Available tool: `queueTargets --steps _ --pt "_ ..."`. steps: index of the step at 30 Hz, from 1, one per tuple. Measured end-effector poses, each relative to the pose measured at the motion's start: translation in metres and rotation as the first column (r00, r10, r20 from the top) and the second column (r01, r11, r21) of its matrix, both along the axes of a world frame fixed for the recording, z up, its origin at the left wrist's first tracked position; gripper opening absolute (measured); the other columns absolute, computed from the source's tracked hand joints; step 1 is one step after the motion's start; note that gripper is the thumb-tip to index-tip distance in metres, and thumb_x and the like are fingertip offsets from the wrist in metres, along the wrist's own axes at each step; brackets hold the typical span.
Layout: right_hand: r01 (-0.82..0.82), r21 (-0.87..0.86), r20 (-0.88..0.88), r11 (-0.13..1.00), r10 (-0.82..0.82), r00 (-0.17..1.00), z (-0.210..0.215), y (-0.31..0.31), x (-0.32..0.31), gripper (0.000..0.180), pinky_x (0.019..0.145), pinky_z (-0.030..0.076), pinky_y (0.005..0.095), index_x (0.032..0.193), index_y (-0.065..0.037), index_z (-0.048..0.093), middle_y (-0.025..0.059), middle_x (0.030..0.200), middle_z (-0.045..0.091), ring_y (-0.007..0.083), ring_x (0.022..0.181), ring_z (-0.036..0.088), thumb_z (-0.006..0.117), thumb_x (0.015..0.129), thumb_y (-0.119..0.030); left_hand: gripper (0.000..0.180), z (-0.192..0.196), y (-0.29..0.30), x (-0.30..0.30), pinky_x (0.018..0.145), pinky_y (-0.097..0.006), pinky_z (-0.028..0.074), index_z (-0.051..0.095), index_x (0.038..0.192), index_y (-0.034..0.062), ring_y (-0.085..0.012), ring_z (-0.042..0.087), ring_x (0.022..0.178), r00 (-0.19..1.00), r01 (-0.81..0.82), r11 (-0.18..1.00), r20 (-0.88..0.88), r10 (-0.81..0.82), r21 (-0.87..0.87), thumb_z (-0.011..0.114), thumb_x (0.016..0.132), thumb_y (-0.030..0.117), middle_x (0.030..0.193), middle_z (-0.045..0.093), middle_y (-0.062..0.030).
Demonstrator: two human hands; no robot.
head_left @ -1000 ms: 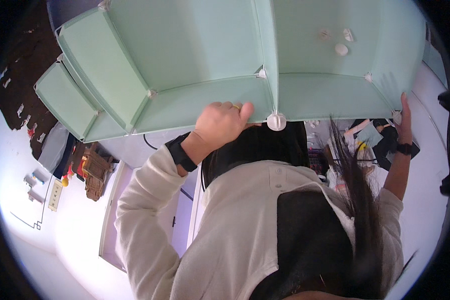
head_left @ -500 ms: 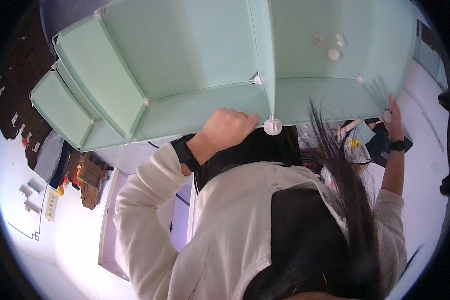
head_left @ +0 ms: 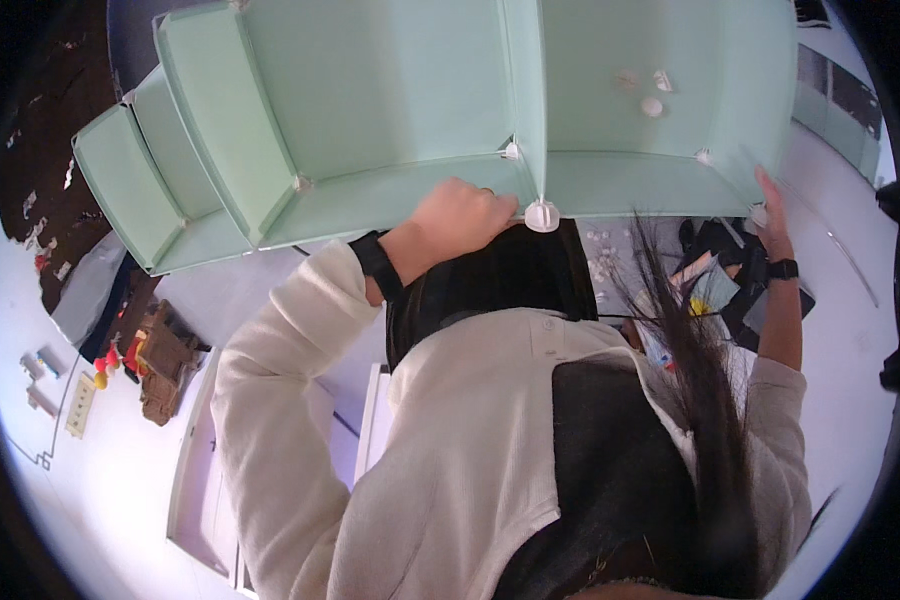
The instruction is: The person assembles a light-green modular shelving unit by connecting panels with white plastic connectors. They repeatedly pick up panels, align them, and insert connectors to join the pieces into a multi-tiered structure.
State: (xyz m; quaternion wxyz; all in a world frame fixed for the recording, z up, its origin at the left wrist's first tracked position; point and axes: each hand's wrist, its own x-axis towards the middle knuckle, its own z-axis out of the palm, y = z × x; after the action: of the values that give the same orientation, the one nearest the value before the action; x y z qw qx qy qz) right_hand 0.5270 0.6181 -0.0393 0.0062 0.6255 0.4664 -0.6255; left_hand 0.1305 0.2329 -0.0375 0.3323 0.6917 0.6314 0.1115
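Observation:
A mint-green cube shelf unit [head_left: 390,90] made of thin panels joined by white round connectors [head_left: 542,215] is in front of me, its open compartments facing me. My left hand [head_left: 460,215], with a black watch on the wrist, is closed over the front edge of a lower panel just left of a connector. My right hand [head_left: 770,205], also with a black wrist band, holds the outer edge of the right side panel with its fingers stretched along it. A few small white pieces [head_left: 652,100] lie inside the right compartment.
A brown bag [head_left: 160,365] and a white power strip [head_left: 78,400] lie on the pale floor at the left. White flat furniture [head_left: 200,480] stands below them. A heap of papers and dark items [head_left: 715,285] sits near my right arm.
The shelf unit and both hands have shifted a little upward and inward in the view. My left hand sits closer to the white connector than before.

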Motion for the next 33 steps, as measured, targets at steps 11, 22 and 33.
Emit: queueTargets --steps 11,22,33 --pt "-0.73 0.402 0.467 0.553 0.562 0.683 0.09 -0.032 -0.123 0.05 0.093 0.047 0.0346 0.121 -0.001 0.061 0.0172 0.112 0.067 0.0267 0.104 0.063 0.065 0.091 -0.041 0.029 0.021 -0.026 0.001 0.076 -0.042 0.051 0.058 0.087 0.0083 -0.0257 0.064 0.09 0.934 -0.345 0.927 -0.039 0.354 0.147 0.072 0.08 0.033 0.087 0.064 -0.0079" --pt "-0.998 -0.048 0.652 -0.044 0.755 -0.065 -0.033 -0.049 -0.235 0.054 0.083 0.052 0.0416 0.11 0.0 0.063 0.0218 0.105 0.067 0.035 0.098 0.065 0.078 0.073 -0.036 0.017 0.03 -0.097 -0.003 0.104 -0.046 0.042 0.069 0.098 0.0118 -0.0216 0.063 0.091 0.701 -0.682 0.631 0.086 0.708 0.371 0.071 0.08 0.012 0.092 0.066 -0.0012" --pt "-0.984 -0.036 0.585 -0.172 0.795 -0.16 -0.059 -0.05 -0.222 0.044 0.08 0.053 0.0414 0.107 -0.001 0.067 0.0181 0.098 0.068 0.033 0.09 0.066 0.075 0.071 -0.026 0.017 0.034 -0.097 0.019 0.099 -0.045 0.047 0.067 0.095 0.0068 -0.0255 0.063 0.091 0.483 -0.835 0.379 0.202 0.852 0.399 0.069 0.079 0.002 0.094 0.066 -0.0048"
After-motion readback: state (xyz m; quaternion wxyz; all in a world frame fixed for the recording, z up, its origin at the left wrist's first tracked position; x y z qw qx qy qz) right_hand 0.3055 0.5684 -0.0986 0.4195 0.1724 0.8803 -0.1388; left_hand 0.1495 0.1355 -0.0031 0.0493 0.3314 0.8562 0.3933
